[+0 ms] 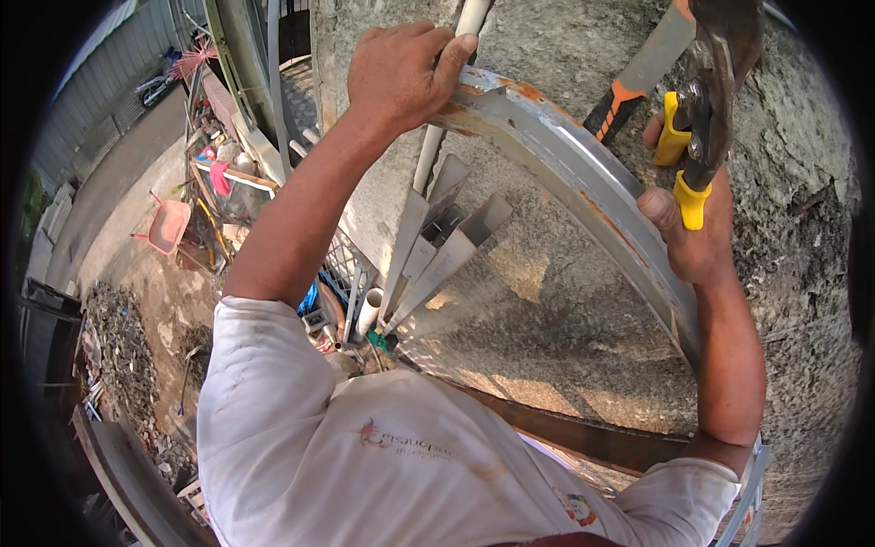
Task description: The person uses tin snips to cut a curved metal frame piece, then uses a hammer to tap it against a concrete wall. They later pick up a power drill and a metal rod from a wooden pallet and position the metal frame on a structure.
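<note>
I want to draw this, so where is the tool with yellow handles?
In the head view, the yellow-handled tool is toward the upper right, in the person's right hand, just right of the grey-and-orange handle.

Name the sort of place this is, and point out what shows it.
Probably an outdoor building site or work yard: a red wheelbarrow on bare ground, a heap of rubble, and long metal profiles bunched together suggest it.
</note>
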A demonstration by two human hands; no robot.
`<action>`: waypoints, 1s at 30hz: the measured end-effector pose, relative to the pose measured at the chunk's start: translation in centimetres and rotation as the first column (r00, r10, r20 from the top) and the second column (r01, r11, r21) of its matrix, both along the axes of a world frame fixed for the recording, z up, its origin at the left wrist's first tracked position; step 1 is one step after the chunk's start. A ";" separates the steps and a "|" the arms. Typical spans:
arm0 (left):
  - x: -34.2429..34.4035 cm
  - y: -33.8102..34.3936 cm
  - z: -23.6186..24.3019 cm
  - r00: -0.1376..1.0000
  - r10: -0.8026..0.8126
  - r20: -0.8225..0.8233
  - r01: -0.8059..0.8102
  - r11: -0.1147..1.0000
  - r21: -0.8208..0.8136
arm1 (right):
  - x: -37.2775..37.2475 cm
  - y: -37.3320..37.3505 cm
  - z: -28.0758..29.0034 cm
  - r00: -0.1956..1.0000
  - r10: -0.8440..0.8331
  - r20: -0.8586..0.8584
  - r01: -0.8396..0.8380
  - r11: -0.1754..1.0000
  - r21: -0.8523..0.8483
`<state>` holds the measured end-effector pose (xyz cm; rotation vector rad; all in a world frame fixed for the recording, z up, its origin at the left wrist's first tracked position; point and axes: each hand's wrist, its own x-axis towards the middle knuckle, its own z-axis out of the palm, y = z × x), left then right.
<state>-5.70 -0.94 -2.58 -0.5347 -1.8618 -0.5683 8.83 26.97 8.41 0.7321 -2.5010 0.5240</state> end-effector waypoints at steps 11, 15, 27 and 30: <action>-3.4 -0.2 0.7 0.957 -0.154 -0.246 0.183 0.978 0.099 | -0.2 -0.7 -0.2 1.000 0.019 0.003 -0.018 0.999 -0.037; -7.3 0.8 1.4 0.828 -0.392 -0.400 0.463 0.881 0.095 | 0.0 -0.7 -0.1 1.000 0.001 -0.012 -0.001 1.000 -0.005; 4.5 0.1 -0.4 0.974 0.217 0.059 -0.217 0.976 -0.004 | -0.1 -0.5 0.0 1.000 0.011 0.013 -0.011 1.000 -0.022; -1.9 -0.8 -1.0 0.985 -0.006 -0.171 0.014 0.999 0.046 | 0.0 -0.6 -0.1 1.000 0.010 -0.003 -0.010 1.000 -0.024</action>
